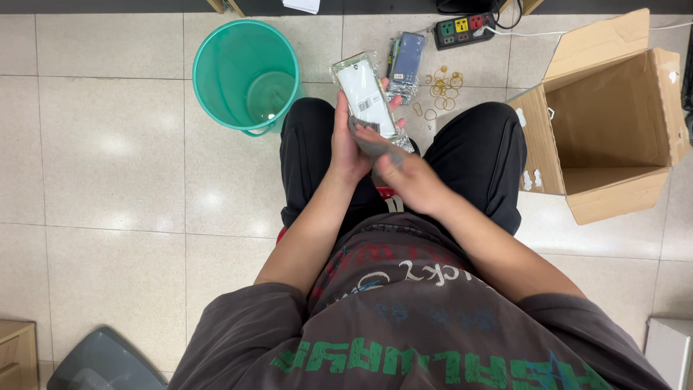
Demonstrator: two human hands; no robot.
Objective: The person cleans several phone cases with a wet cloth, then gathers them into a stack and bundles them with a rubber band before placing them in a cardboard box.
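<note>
Left hand [348,144] wraps white pack [366,97], fingers curled round it, held over lap. Right hand [393,162] at pack's 6 o'clock end, fingers pinching clear wrap there. Best: hold pack firm, pull wrap slow and straight. Green bucket [245,76] on floor at 10 o'clock. Rubber bands [440,87] at 1 o'clock. Open box [613,115] at 3 o'clock.

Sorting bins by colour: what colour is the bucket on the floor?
Teal green bucket, seen clearly in the head view.
</note>
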